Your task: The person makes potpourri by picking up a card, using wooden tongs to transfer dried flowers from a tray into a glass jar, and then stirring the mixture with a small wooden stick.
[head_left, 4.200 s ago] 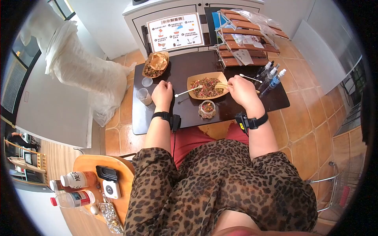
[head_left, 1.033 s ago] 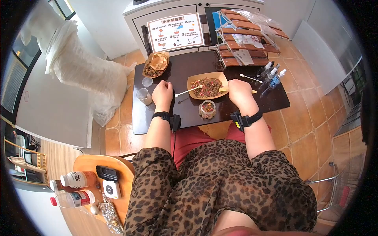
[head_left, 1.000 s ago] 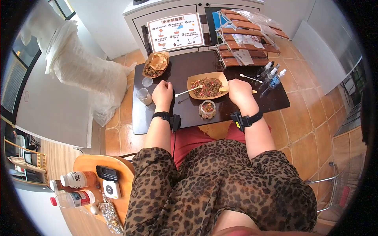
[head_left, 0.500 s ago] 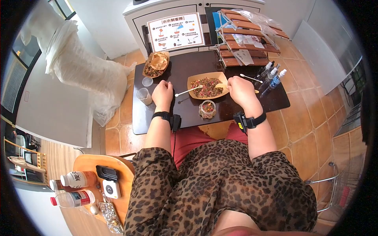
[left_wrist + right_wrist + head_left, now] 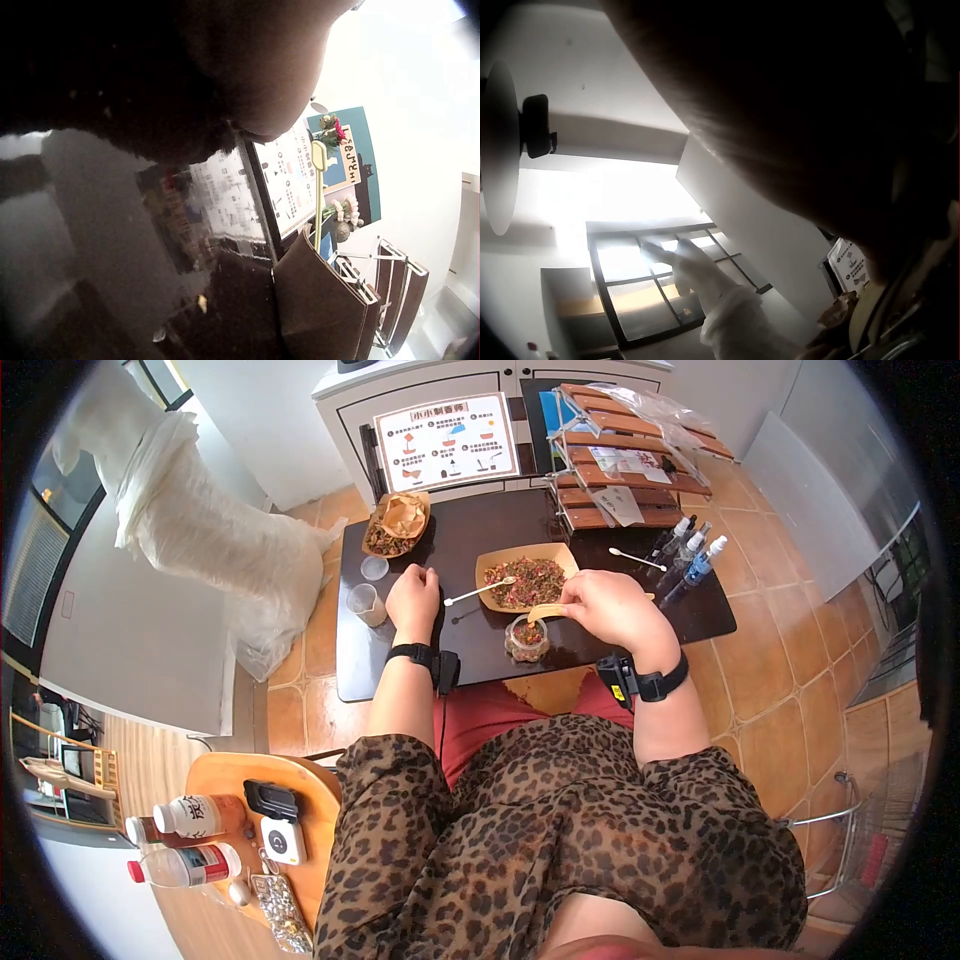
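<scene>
My right hand [image 5: 615, 605] pinches pale wooden tongs [image 5: 546, 610], their tips over the mouth of a small glass jar [image 5: 527, 649]. Bits of dried flowers and herbs fill the jar. Behind it sits a kraft paper tray [image 5: 487, 555] of mixed dried petals [image 5: 525, 582], with a white-handled little spoon [image 5: 470, 594] leaning across its left rim. Resting on the dark table [image 5: 455, 530], my left hand [image 5: 411, 596] is loosely curled, holding nothing. In the left wrist view, that hand [image 5: 277, 67] is mostly in shadow beside the paper tray [image 5: 322, 300].
Left of my left hand stand a clear plastic cup [image 5: 366, 605] and a smaller lid-like cup [image 5: 374, 568]. A second paper tray [image 5: 395, 545] holds brown dried pieces. Several spray bottles [image 5: 695, 565] and a slatted wooden rack [image 5: 630, 470] occupy the right side; an instruction sign [image 5: 445, 440] stands behind.
My right hand with the tongs has moved from the paper tray toward me and left, bringing the tips over the glass jar. The left hand has stayed in place.
</scene>
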`<state>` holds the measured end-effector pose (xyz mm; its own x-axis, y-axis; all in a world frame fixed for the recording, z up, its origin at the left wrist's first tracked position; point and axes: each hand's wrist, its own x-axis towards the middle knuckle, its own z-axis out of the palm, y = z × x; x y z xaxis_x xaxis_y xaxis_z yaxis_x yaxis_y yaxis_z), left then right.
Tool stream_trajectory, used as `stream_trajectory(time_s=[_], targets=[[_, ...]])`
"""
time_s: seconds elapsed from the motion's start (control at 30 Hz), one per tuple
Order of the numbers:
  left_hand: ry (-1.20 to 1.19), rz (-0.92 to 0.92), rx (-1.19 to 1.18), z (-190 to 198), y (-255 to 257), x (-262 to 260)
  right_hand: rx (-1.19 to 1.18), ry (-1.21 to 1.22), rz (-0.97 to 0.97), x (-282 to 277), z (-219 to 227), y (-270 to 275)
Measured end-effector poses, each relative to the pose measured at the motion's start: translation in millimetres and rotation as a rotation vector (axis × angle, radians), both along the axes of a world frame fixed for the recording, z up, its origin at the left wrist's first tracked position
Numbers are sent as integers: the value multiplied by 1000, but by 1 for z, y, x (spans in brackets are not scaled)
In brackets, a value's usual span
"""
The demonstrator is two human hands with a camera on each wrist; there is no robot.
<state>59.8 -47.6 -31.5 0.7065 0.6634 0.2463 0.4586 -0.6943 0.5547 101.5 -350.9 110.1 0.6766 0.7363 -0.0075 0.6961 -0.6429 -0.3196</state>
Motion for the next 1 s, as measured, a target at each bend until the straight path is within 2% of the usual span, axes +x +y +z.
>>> stream_trajectory(time_s=[0.2,0.27,0.47,0.57,0.67,1.0], targets=[[7,0,1,1,0,-1,39,-65,-55,4,-3,2],[8,-1,-1,1,0,-1,120,-124,-96,9,-13,3],[8,3,-9,1,0,0,58,-293,-144,28,-50,5],[-2,3,-7,1,0,-1,-4,-298,-162,31,-62,10],[-10,2,0,-1,1,0,36,-330,-139,34,-74,14],[-6,4,-1,-3,2,1,35,-347,-116,31,-82,21]])
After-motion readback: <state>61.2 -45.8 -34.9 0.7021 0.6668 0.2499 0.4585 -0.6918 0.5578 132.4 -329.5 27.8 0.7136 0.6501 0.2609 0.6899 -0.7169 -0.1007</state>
